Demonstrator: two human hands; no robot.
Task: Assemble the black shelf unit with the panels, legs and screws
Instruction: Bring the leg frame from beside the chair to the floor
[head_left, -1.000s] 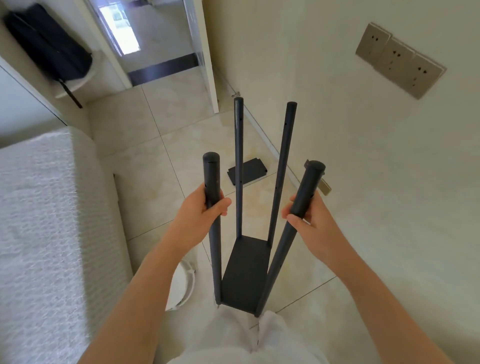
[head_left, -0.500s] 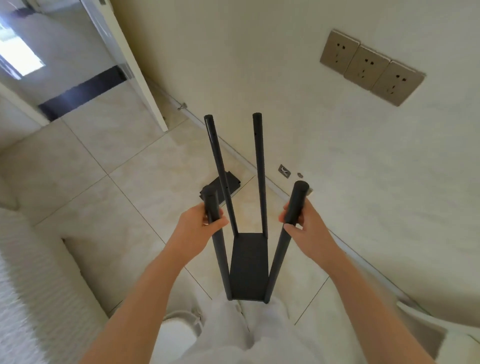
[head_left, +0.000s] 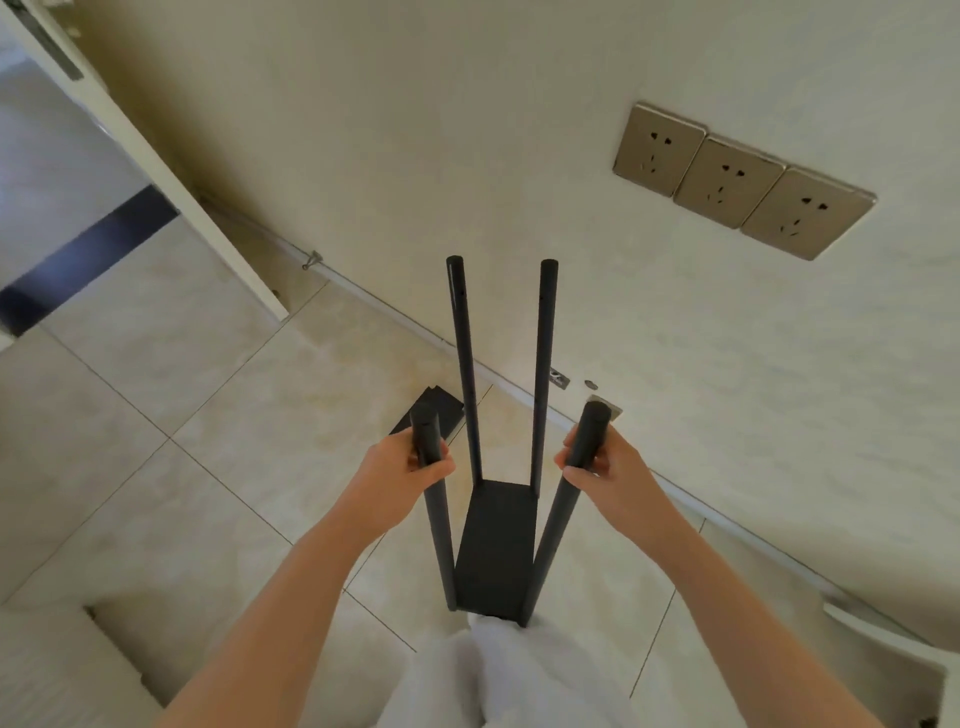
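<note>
You hold the black shelf unit (head_left: 496, 561) upright in front of you, between your forearms and over the tiled floor (head_left: 249, 415). Your left hand (head_left: 400, 470) has its grip closed round the near left leg (head_left: 436, 525) just below the top, with the thumb lying across the front. Your right hand (head_left: 605, 473) has its grip wrapped the same way round the near right leg (head_left: 563, 509). Most of your fingers are behind the legs, out of sight.

The far left leg (head_left: 464, 364) and far right leg (head_left: 544, 364) rise free towards the wall, and small holes show near their tops. All four legs meet a single low panel (head_left: 501, 514).

The near feet end at the white fabric (head_left: 498, 670) bunched at the near edge. You cannot tell from here whether the unit stands on the floor or hangs in your hands.

A loose black panel (head_left: 444, 408) lies flat on the floor beyond your left hand, partly covered by that hand and leg. Two small metal bits (head_left: 558, 378) lie by the skirting, too small to identify. A pale piece (head_left: 613, 409) behind the right leg's top is mostly hidden. Three wall sockets (head_left: 727, 182) sit far right. A white object (head_left: 883, 639) at near right is cut off by the frame.
</note>
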